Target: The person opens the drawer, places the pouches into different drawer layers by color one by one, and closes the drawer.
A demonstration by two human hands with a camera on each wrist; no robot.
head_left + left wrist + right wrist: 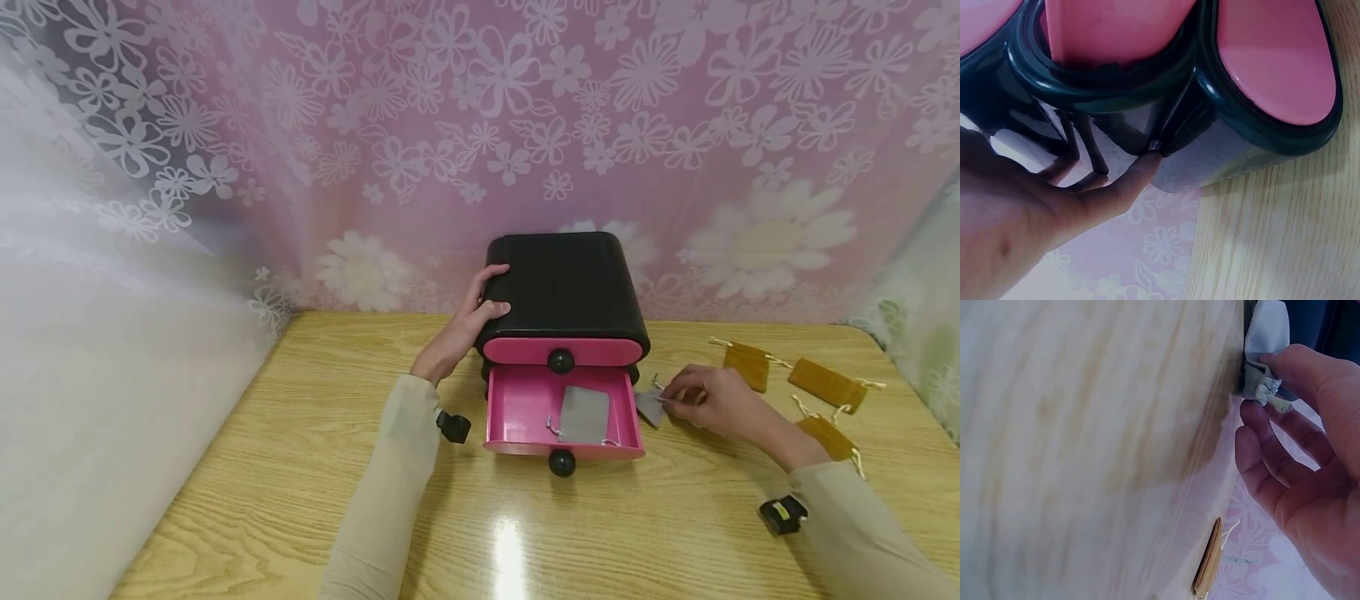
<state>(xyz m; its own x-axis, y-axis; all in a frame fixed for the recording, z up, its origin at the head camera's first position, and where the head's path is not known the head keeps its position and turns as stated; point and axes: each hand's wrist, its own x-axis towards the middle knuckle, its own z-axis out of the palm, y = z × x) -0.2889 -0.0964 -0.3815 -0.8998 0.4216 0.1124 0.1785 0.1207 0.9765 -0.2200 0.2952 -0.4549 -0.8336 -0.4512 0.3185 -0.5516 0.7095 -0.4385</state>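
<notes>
A black drawer unit (558, 283) with pink drawer fronts stands near the back of the table. Its lower pink drawer (521, 408) is pulled out, and a grey drawstring pouch (585, 414) lies flat inside. My left hand (461, 329) rests on the unit's left side; in the left wrist view its fingertips touch the glossy black side wall (1129, 128). Just right of the pulled-out drawer, my right hand (720, 404) pinches a second grey drawstring pouch (1266, 337) near its corded end, between thumb and fingers.
Three mustard drawstring pouches, one at the back (746, 367), one farther right (825, 382) and one nearer (823, 435), lie on the wooden table (300, 467) right of my right hand. A floral curtain (465, 125) hangs behind the table.
</notes>
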